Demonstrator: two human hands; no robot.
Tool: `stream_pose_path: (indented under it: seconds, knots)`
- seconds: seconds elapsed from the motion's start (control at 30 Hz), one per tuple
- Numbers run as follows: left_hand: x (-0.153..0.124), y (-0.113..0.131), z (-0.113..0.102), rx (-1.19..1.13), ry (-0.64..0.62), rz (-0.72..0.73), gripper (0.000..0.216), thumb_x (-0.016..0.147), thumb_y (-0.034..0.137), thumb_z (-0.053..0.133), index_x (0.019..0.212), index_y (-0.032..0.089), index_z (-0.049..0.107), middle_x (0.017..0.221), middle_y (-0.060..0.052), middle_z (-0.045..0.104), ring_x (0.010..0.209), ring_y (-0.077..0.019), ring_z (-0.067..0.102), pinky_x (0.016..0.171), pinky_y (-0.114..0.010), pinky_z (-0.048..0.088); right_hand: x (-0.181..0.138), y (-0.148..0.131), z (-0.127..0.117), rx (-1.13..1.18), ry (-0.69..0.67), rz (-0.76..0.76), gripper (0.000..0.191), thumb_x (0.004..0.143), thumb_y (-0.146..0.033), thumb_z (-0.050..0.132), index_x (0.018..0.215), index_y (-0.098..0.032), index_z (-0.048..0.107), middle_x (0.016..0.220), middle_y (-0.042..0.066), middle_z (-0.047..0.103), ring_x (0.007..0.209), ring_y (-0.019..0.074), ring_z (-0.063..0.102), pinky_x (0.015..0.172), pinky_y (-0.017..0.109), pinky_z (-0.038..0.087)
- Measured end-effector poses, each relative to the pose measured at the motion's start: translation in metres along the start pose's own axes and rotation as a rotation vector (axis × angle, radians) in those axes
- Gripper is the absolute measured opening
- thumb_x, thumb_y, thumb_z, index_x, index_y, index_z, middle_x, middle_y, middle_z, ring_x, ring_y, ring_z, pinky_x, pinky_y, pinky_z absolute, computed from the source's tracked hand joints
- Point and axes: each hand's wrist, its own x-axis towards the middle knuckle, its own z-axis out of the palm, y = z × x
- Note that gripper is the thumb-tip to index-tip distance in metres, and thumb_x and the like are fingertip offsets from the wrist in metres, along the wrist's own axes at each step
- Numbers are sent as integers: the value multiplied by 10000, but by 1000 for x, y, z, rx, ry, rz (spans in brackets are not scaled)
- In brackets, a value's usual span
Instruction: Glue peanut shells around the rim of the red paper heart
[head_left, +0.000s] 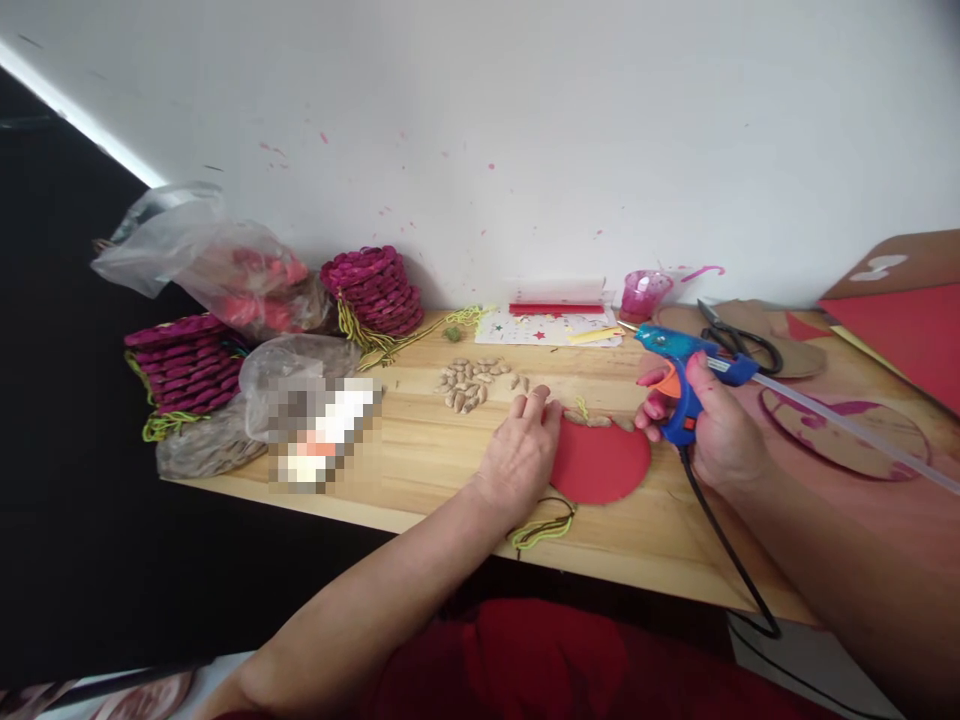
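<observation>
Presently, the red disc [600,465] lies on the wooden worktop [420,480], with a few tan shell pieces [598,421] along its far edge. At the right of the disc, the right hand [724,430] has its grip closed around a blue hot glue gun [667,344]. The left hand [516,445] is at the disc's left edge; whether its grip holds something, I cannot tell. Beyond the disc, toward the left, rests a loose shell pile [460,401]; before it, yellow-green yarn [541,532].
</observation>
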Motion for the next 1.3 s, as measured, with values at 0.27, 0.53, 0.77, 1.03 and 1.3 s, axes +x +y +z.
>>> stream_pose_path:
  seconds: [0.27,0.53,0.77,1.03,1.3]
  knots:
    - [0,-1,0,-23,28,18,389,913,19,418,1288,77,504,1407,-223,464,1187,-293,534,1045,-457,495,-1,0,0,-1,3,8,518,778,-719,662,789,-204,606,528,-2,518,565,189,636,416,238,393]
    - [0,-1,3,-25,39,4,388,919,26,436,1294,89,509,1424,-205,472,1238,-288,536,1051,-423,502,1,4,-1,-3,-7,-15,502,790,-714,655,789,-213,626,562,-12,529,563,176,641,415,232,425]
    - [-7,-12,9,-143,196,32,642,872,-48,368,1491,107,298,1496,-228,411,1405,-291,437,1113,-470,460,5,6,-4,-82,10,-79,573,785,-771,605,823,-202,663,579,-4,547,596,185,665,420,228,435]
    - [-37,8,-10,-255,167,77,480,931,330,642,1370,184,514,1376,-163,554,1223,-296,571,1021,-505,520,0,5,-6,-265,15,-130,588,796,-767,604,808,-185,691,616,10,608,569,163,673,432,212,435]
    - [-60,-3,-16,-253,91,107,437,892,408,699,1261,186,623,1295,-146,616,1168,-300,586,992,-523,500,-6,1,-3,-285,-103,-69,572,804,-747,614,839,-178,672,570,-4,602,469,158,647,387,208,389]
